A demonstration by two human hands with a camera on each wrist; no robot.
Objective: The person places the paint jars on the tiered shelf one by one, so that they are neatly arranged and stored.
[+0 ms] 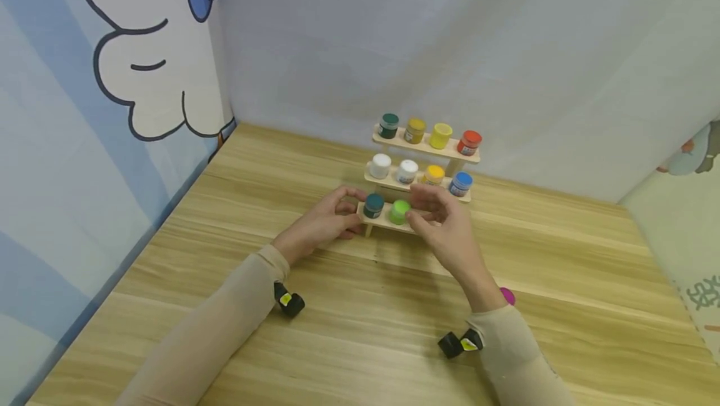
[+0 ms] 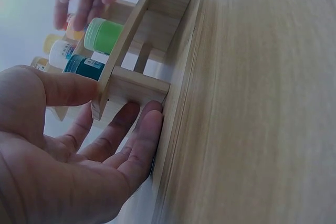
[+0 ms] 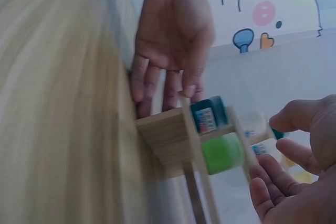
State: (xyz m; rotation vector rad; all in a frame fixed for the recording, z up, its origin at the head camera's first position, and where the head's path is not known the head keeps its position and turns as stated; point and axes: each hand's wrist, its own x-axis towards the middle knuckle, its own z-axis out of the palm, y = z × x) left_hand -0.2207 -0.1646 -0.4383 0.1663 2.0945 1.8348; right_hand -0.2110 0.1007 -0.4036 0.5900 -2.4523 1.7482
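Observation:
A three-tier wooden rack (image 1: 387,223) stands on the table with small paint jars on its shelves. My left hand (image 1: 326,217) holds the left end of the lowest shelf; in the left wrist view its thumb touches the shelf end and its fingers reach around the support (image 2: 139,81). On that shelf sit a dark teal jar (image 1: 374,206) and a light green jar (image 1: 400,212). Just right of the green jar is my right hand (image 1: 450,228), its fingers apart and holding nothing; it hides the shelf's right part.
White jars (image 1: 380,167), an orange-yellow jar (image 1: 434,175) and a blue jar (image 1: 460,185) line the middle shelf. Above are dark green (image 1: 389,126), ochre (image 1: 415,131), yellow (image 1: 440,136) and red (image 1: 469,143) jars. A magenta round thing (image 1: 508,296) lies partly behind the right wrist.

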